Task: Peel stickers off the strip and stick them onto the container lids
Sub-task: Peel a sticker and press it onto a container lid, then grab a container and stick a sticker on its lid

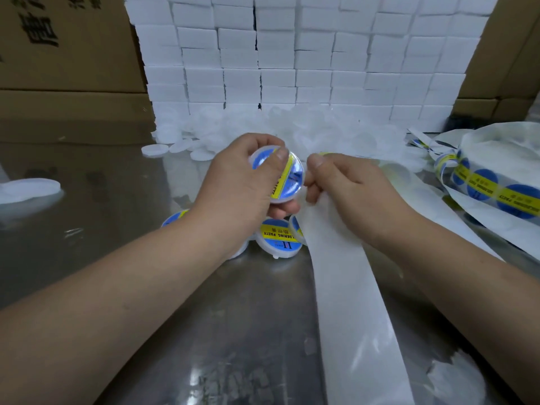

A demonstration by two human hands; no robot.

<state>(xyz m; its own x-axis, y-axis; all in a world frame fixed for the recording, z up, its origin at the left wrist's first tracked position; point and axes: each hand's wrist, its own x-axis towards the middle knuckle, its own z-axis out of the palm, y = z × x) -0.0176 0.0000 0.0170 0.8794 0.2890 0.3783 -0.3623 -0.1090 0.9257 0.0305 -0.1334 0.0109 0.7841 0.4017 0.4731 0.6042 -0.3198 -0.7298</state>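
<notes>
My left hand [242, 182] holds a round clear container lid [287, 178] with a blue and yellow sticker on it; the thumb presses on the sticker. Just right of it, my right hand [344, 185] pinches the white backing strip [350, 302], which runs down toward the near edge of the table. Below my hands lie labelled lids [279, 236], partly hidden by my left wrist. A pile of plain translucent lids [306, 130] sits behind my hands. The sticker roll [491, 185] with blue and yellow stickers lies at the right.
The work surface is a shiny metal table [117, 200]. A wall of stacked white boxes [292, 54] stands behind the pile. Cardboard boxes [58, 54] flank it left and right. A lone white lid [29, 188] lies at the far left.
</notes>
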